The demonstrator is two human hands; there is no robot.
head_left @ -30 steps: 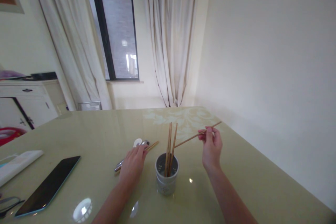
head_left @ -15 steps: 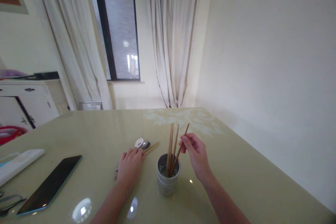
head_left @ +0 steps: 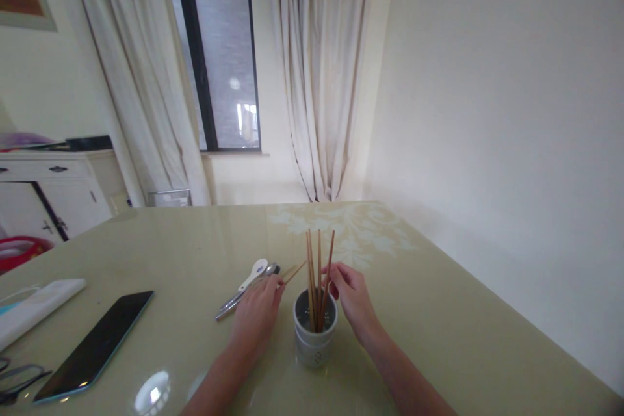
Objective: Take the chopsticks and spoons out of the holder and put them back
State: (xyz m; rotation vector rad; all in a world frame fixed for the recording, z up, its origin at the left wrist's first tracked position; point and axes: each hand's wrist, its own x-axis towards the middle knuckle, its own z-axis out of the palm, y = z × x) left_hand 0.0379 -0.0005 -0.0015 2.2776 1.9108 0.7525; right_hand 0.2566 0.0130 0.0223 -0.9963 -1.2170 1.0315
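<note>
One chopstick [head_left: 331, 249], the rightmost of four leaning upright in a grey cup [head_left: 316, 350], is at the fingertips of the right hand [head_left: 355, 299]. The thumb and fingers curl about it; whether they pinch or have let go, I cannot tell. Half a second ago that stick slanted out towards this hand; now it stands steeper beside the other three, so it appears to be as good as placed.

Left of the cup, the left hand [head_left: 258, 309] appears closed on more chopsticks [head_left: 295, 270], their tips pointing towards the cup. This hand has shifted closer to the cup, baring a white spoon [head_left: 253, 274] and metal utensils [head_left: 233, 303] on the glossy table [head_left: 209, 234]; these sticks remain outside the cup.

Farther left lie a dark-screened device [head_left: 97, 346] and glasses [head_left: 22, 382]. Beyond the table, pale curtains [head_left: 322, 78] flank a window [head_left: 225, 65].
</note>
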